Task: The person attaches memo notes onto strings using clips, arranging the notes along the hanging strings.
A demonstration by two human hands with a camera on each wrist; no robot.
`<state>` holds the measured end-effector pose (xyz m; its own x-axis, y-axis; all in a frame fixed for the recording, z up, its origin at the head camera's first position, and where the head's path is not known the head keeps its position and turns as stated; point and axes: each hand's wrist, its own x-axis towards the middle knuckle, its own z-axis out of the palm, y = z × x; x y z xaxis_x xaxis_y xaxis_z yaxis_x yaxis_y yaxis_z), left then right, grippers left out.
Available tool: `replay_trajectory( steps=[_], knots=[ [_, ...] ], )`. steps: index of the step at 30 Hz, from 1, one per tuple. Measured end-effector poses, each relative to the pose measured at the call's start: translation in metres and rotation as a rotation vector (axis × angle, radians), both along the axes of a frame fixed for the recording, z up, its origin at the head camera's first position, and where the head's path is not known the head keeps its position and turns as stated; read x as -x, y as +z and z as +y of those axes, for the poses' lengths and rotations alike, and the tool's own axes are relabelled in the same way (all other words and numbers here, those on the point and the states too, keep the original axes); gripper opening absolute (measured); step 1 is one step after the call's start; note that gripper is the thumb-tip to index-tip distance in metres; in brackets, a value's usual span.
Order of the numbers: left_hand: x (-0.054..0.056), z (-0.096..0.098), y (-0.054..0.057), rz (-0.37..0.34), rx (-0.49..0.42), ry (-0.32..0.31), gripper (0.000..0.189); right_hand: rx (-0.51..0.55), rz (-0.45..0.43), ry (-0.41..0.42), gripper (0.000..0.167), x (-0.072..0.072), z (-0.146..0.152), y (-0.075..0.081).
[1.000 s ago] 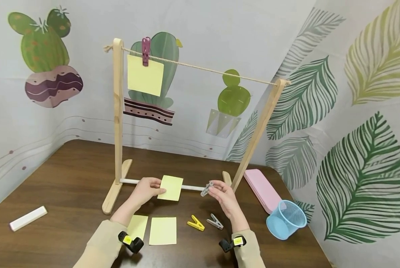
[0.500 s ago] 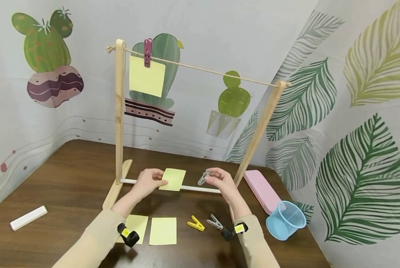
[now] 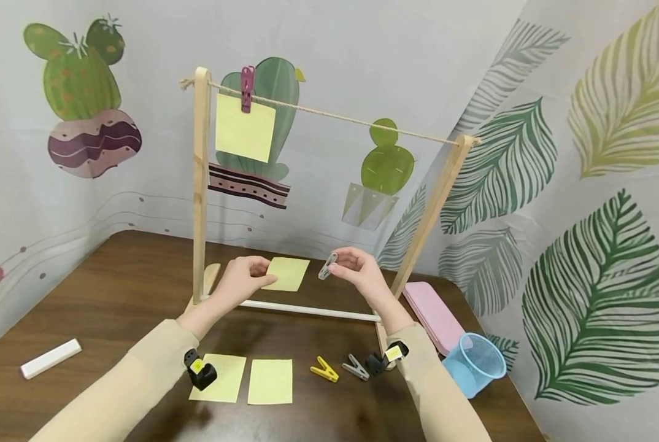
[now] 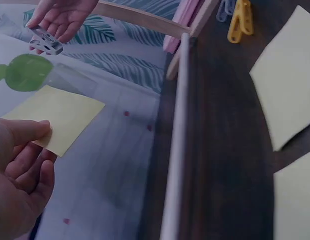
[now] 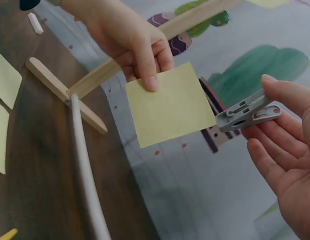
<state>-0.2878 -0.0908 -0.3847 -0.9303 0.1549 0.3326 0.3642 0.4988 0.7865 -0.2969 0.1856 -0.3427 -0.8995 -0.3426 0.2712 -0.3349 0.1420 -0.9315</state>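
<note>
My left hand [image 3: 245, 279] pinches a yellow sticky note [image 3: 289, 274] by its left edge, thumb on top, above the white crossbar [image 3: 307, 308] of a wooden stand. To its right, my right hand [image 3: 358, 272] holds a grey clothespin [image 3: 326, 266] between thumb and fingers. In the right wrist view the clothespin [image 5: 249, 111] has its jaw end at the note's [image 5: 170, 105] corner, overlapping it there. Higher up, a string [image 3: 329, 113] runs between the stand's posts. From it hangs another yellow note [image 3: 244, 132], clipped by a purple clothespin [image 3: 247, 89].
Two yellow notes lie near the front, a left one [image 3: 227, 377] and a right one [image 3: 270, 382]. Beside them are a yellow clothespin [image 3: 324, 369] and a grey one [image 3: 355, 367]. A white bar [image 3: 50, 358] lies left; a pink case [image 3: 435, 316] and blue mesh cup [image 3: 475, 365] stand right.
Both hands have risen from near the crossbar to above it, carrying the note and the grey clothespin. The clothespin has shifted slightly left, closer to the note.
</note>
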Motion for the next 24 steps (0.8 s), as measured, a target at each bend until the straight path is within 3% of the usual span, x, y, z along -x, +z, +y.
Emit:
replay_trajectory(
  steps=[8, 18, 24],
  knots=[
    [-0.002, -0.003, 0.044, 0.041, 0.036, -0.032, 0.025, -0.025, 0.109, 0.003, 0.034, 0.002, -0.015, 0.04],
    [-0.003, -0.003, 0.101, 0.054, 0.057, -0.045, 0.028, 0.052, 0.252, 0.038, 0.039, 0.001, -0.029, 0.085],
    [-0.007, -0.003, 0.13, 0.134, 0.082, -0.032, 0.027, 0.089, 0.343, 0.031, 0.033, 0.003, -0.037, 0.122]
  ],
)
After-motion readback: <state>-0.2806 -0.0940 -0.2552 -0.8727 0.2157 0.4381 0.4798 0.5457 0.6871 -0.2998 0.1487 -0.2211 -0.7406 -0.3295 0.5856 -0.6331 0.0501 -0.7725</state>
